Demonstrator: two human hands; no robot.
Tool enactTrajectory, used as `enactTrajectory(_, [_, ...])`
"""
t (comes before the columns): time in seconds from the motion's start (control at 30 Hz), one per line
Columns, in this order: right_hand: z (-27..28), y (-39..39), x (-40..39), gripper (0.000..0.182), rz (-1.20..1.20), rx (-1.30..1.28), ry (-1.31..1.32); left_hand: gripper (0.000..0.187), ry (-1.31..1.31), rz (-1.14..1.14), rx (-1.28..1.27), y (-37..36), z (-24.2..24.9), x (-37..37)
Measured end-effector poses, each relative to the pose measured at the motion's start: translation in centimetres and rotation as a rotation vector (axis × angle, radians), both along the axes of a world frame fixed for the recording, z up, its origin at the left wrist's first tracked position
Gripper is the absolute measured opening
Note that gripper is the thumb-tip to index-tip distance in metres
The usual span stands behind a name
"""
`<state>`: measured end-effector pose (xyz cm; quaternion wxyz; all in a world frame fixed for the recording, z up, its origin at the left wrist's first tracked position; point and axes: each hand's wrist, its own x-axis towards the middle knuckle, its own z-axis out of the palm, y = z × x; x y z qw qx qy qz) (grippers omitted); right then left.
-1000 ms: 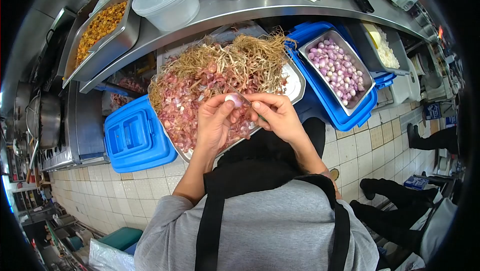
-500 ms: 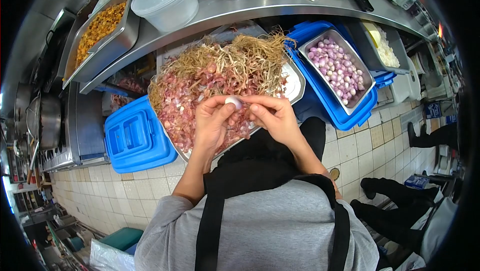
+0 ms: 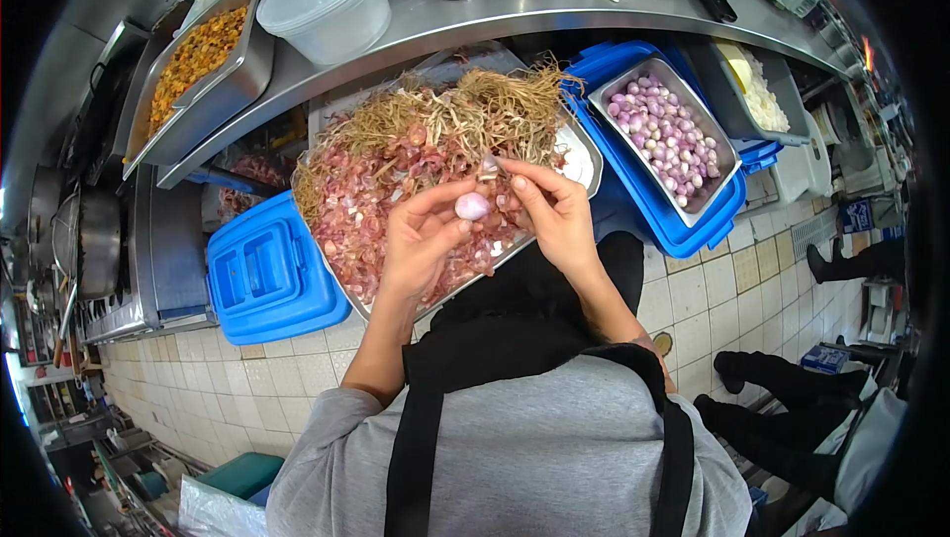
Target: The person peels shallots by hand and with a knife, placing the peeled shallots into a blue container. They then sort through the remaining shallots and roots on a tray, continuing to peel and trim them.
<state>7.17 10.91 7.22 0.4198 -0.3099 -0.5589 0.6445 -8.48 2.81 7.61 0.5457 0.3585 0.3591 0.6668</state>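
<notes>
Between the fingertips of my left hand (image 3: 427, 235) is a smooth, pale purple shallot (image 3: 472, 206). My right hand (image 3: 554, 212), a little to the right, pinches a small piece of shallot skin (image 3: 489, 168), apart from the shallot. Both hands are over a metal tray (image 3: 592, 156) heaped with reddish shallot skins (image 3: 381, 181) and dry, straw-coloured roots and stalks (image 3: 505, 101). To the right, a steel pan (image 3: 735, 163) holds many peeled shallots (image 3: 665, 131) and rests on a blue lid.
A blue lid (image 3: 262, 270) lies left of the tray. Above runs a steel counter (image 3: 426, 27) with a lidded plastic tub (image 3: 327, 2) and a pan of orange-brown food (image 3: 198, 67). A grey container (image 3: 727, 106) stands at right. Another person's dark-clad legs (image 3: 782, 418) are at lower right.
My right hand has pulled away from the shallot, slightly up and right, with a bit of skin in its fingers. The shallot, still in my left hand, now shows more of its surface.
</notes>
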Motion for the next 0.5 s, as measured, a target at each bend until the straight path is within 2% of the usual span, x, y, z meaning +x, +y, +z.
enactTrajectory(0.13, [0.1,0.1,0.1,0.023,-0.122,0.209,-0.177,0.039,-0.031,0.003,0.024,0.1,0.5,0.1])
enactTrajectory(0.3, [1.3,-0.5,0.2,0.023,-0.073,0.265,-0.28,0.032,-0.128,0.12,0.071,0.6,-1.2,-0.3])
enactTrajectory(0.5, [1.9,-0.6,0.3,0.025,0.005,0.267,-0.302,0.043,-0.279,0.127,0.013,0.8,-0.6,-0.3])
